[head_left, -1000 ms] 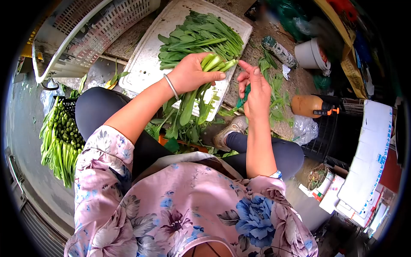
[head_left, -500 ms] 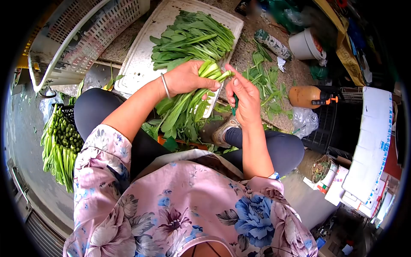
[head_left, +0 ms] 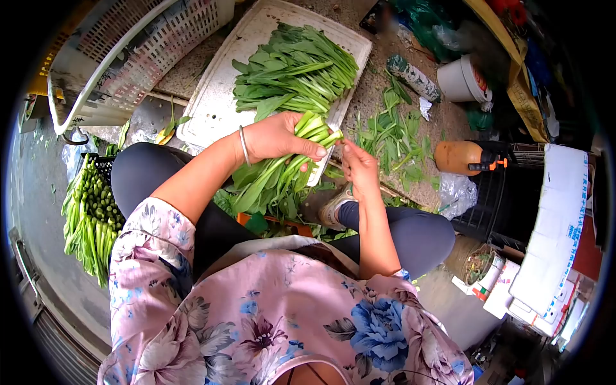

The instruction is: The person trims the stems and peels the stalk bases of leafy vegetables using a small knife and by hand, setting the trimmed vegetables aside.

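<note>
My left hand (head_left: 276, 138), with a silver bangle at its wrist, is wrapped round a bunch of leafy green stems (head_left: 311, 128). The pale cut ends point up and right, and the leaves hang below the palm. Close to those ends, my right hand (head_left: 359, 167) has its fingers pinched together; what is between them is too small to make out. Beyond my hands, a pile of leafy greens (head_left: 295, 67) lies on a white board (head_left: 215, 96).
A white perforated basket (head_left: 138, 70) stands at upper left, and a crate of greens (head_left: 96, 212) at left. Loose leaves (head_left: 394, 135) lie right of the board. Farther right are a white bucket (head_left: 459, 80), an orange spray bottle (head_left: 459, 157) and a white foam box (head_left: 552, 231).
Both hands have moved lower with the bunch. My right hand's fingers, more extended before, are now drawn together beside the stem ends.
</note>
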Demonstrator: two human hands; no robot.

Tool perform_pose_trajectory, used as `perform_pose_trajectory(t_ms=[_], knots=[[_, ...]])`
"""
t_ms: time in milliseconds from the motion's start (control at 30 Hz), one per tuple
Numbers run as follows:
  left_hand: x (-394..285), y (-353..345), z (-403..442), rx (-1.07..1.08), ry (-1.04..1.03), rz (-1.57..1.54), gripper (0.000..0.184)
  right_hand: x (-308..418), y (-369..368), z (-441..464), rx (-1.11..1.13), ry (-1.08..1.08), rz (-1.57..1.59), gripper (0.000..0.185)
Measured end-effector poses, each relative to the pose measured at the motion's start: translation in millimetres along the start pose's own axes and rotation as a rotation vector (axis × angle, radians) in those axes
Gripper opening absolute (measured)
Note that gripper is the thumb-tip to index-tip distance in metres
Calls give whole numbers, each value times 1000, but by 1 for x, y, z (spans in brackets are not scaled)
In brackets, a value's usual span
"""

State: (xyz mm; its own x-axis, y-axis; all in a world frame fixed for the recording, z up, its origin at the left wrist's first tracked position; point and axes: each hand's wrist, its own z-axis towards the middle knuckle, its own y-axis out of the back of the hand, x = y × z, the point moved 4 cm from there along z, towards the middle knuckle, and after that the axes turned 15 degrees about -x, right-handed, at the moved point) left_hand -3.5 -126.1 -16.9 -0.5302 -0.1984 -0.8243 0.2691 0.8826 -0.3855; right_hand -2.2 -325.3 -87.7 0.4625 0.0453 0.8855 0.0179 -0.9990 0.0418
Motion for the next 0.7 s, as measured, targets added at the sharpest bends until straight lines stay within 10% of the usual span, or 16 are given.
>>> perform_pose_trajectory(t_ms=[100,267,633,700], knots=[[-4,7,1,-28,-81,17,35,-8,17,21,-362,13,-1088,74],[-3,19,2,-116,-163,-68,32,2,-5,94,-384,351,-422,45],[-15,68,2,-645,-228,199,23,50,-92,195,-701,37,-401,28],[-18,76,2,-789,-363,470,25,41,-95,191,-531,-4,-15,25]])
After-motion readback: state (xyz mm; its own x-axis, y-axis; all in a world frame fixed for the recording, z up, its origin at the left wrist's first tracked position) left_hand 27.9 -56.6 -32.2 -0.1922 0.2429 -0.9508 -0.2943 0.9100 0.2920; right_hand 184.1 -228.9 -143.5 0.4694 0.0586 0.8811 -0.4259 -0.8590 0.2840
